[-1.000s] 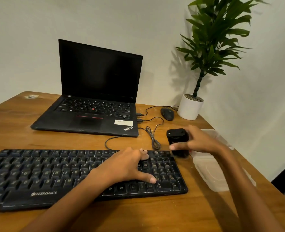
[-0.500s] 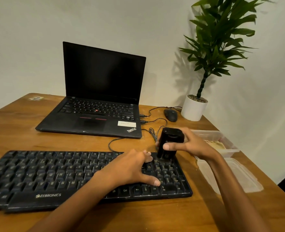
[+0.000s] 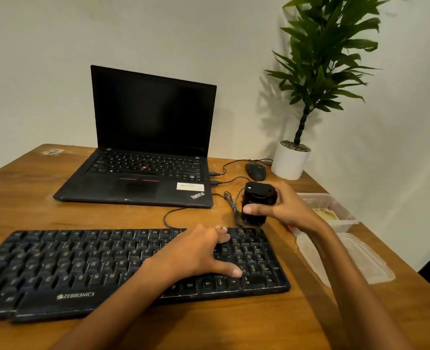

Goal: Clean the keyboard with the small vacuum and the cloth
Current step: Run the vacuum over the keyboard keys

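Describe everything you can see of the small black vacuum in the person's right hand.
The small vacuum is a stubby black body, plastic by its look, with a rounded top. It stands nearly upright at the far right corner of the keyboard. The right hand grips it, thumb across its front, fingers round its back. Whether its lower end touches the keys cannot be told.

The right hand has carried the small vacuum leftward, from beside the keyboard's right end to its far-right corner, with the base at the back edge.
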`<state>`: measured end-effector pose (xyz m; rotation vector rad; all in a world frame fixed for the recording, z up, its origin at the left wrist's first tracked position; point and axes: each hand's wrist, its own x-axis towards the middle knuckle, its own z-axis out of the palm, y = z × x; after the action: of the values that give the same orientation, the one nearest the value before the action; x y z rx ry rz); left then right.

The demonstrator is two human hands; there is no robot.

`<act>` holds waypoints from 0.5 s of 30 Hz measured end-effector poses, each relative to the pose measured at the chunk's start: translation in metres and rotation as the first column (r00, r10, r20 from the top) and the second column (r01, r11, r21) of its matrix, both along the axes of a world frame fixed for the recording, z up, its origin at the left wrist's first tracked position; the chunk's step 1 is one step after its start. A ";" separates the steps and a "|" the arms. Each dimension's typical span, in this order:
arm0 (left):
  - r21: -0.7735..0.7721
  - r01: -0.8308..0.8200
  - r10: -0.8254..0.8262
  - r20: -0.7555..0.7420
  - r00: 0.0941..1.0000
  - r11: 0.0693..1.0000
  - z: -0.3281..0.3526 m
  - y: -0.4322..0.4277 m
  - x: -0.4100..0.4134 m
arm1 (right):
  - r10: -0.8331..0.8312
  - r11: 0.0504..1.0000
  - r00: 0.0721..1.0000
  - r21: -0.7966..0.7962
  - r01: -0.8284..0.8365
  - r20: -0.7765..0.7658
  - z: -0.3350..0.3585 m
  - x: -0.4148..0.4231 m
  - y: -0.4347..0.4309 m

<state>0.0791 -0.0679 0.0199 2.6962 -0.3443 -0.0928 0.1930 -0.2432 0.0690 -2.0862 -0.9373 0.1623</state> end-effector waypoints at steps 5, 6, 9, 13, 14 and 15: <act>-0.003 -0.014 0.014 -0.013 1.000 1.000 -0.001 0.001 0.000 | -0.013 0.999 0.999 -0.047 0.011 -0.049 -0.006 0.001 -0.015; -0.011 -0.017 0.017 -0.013 1.000 1.000 -0.002 0.002 0.001 | -0.072 0.993 0.997 -0.088 0.073 0.006 -0.005 0.002 -0.016; -0.028 -0.020 0.020 0.000 1.000 0.999 -0.001 0.001 0.001 | -0.133 0.991 0.987 -0.020 0.136 0.084 -0.001 -0.007 -0.011; -0.153 -0.023 0.029 0.041 0.999 0.988 0.005 0.003 -0.002 | -0.030 0.892 0.994 0.445 0.075 -0.107 0.001 -0.036 0.011; -0.233 -0.031 0.035 0.015 0.999 0.972 0.007 0.005 -0.002 | 0.016 0.848 0.984 0.524 0.080 -0.177 0.001 -0.043 0.017; -0.334 -0.041 0.037 -0.018 0.999 0.942 0.011 0.006 -0.002 | 0.072 0.806 0.964 0.585 0.095 -0.256 -0.001 -0.048 0.023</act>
<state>0.0769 -0.0616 0.0308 2.3624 -0.2751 -0.0347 0.1452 -0.2199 0.0682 -1.4393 -0.6920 0.1190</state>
